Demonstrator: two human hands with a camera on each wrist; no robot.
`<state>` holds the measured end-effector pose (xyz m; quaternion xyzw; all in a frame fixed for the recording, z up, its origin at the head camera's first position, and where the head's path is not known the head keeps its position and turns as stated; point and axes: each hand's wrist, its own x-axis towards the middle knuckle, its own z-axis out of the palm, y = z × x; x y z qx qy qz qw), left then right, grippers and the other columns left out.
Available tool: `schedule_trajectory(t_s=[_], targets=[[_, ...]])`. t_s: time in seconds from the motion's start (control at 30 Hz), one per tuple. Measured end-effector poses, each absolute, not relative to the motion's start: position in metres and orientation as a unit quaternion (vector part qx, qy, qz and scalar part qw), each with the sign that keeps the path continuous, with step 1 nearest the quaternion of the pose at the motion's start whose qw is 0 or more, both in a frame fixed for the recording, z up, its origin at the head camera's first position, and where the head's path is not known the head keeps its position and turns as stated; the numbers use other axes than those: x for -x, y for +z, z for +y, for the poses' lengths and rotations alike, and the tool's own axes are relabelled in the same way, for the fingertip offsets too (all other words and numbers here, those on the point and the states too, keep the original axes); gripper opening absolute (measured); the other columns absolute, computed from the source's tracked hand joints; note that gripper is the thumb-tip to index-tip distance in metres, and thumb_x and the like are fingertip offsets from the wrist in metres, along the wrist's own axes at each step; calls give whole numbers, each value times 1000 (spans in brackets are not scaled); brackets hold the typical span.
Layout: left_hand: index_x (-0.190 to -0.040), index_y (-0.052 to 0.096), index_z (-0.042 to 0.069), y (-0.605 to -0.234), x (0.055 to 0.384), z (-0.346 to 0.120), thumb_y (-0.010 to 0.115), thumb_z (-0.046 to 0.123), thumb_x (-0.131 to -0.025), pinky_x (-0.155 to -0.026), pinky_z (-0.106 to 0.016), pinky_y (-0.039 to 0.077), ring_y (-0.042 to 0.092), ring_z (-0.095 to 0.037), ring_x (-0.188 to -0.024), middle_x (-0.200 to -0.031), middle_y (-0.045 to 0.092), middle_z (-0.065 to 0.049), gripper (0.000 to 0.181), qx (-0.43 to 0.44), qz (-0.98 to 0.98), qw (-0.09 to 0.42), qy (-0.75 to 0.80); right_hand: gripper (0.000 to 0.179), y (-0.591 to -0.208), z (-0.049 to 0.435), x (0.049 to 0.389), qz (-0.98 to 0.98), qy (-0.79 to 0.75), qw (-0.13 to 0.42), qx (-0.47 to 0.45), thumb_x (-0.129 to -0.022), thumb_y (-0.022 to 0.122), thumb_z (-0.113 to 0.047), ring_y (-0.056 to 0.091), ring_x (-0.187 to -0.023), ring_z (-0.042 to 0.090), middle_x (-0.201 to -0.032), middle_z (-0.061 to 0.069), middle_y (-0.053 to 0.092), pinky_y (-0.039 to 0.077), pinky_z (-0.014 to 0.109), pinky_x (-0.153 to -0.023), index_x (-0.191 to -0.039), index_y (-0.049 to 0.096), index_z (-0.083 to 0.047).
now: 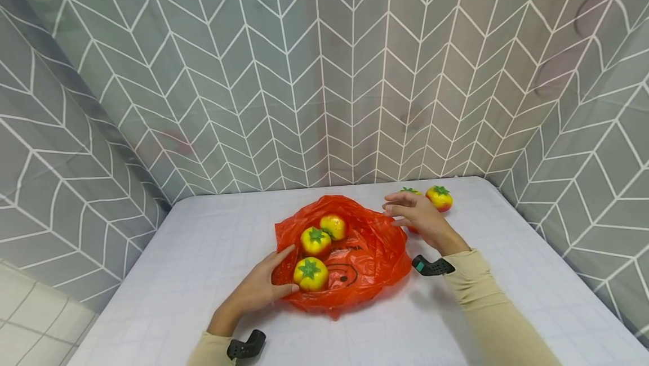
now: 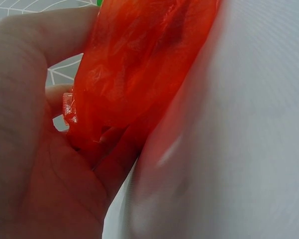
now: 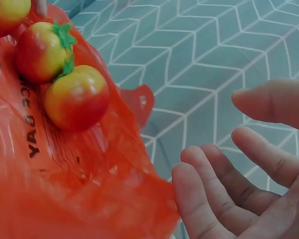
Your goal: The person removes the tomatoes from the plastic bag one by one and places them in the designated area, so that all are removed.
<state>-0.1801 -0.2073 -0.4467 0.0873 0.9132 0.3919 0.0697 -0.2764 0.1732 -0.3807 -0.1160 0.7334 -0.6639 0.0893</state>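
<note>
An open red plastic bag (image 1: pixel 372 253) with black print and a smiley lies on the table. Three yellow-and-red artificial fruits with green leafy caps sit inside: a near one (image 1: pixel 310 275), a middle one (image 1: pixel 315 241) and a far one (image 1: pixel 333 226). At the bag's left side, my left hand (image 1: pixel 261 281) holds its edge, thumb on the near side; red film covers the palm in the left wrist view. My right hand (image 1: pixel 418 218) hovers by the bag's right rim with fingers loosely bent and nothing between them. One fingertip (image 3: pixel 186 184) is right at the bag's edge.
Past my right hand stand another fruit (image 1: pixel 439 199) and one partly hidden by the fingers (image 1: pixel 412 191). A white cloth covers the table (image 1: pixel 198 242). Grey curtains (image 1: pixel 345 73) with white zigzag lines hang behind and at both sides.
</note>
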Motion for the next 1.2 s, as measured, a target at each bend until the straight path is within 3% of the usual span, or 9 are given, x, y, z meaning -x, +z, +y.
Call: schedule_trajectory(t_s=[0.2, 0.37, 0.87, 1.2], targets=[[-155, 41, 24, -445, 179, -208, 81, 35, -81, -113, -67, 23, 29, -40, -145, -158, 37, -13, 85, -99, 909, 67, 399, 44, -377, 159, 276, 733, -658, 104, 138, -97, 66, -17, 58, -119, 44, -133, 26, 56, 52, 54, -95, -133, 55, 6], [-155, 41, 25, -444, 180, -206, 81, 37, -81, -112, -68, 24, 30, -40, -145, -158, 37, -13, 86, -97, 911, 71, 395, 44, -372, 150, 276, 734, -653, 109, 152, -97, 66, -16, 54, -122, 48, -133, 29, 55, 49, 57, -98, -133, 54, 6], [-155, 41, 25, -447, 179, -210, 82, 36, -80, -112, -69, 25, 31, -40, -144, -157, 38, -13, 85, -96, 911, 67, 394, 45, -377, 117, 290, 762, -607, 141, 179, -96, 68, -16, 63, -112, 35, -131, 26, 59, 52, 54, -96, -133, 58, 6], [-155, 41, 27, -448, 180, -208, 82, 38, -80, -111, -69, 25, 30, -41, -144, -157, 37, -13, 86, -94, 913, 72, 390, 40, -381, 102, 294, 777, -582, 151, 187, -97, 66, -12, 61, -116, 37, -133, 23, 59, 52, 53, -95, -133, 59, 4]])
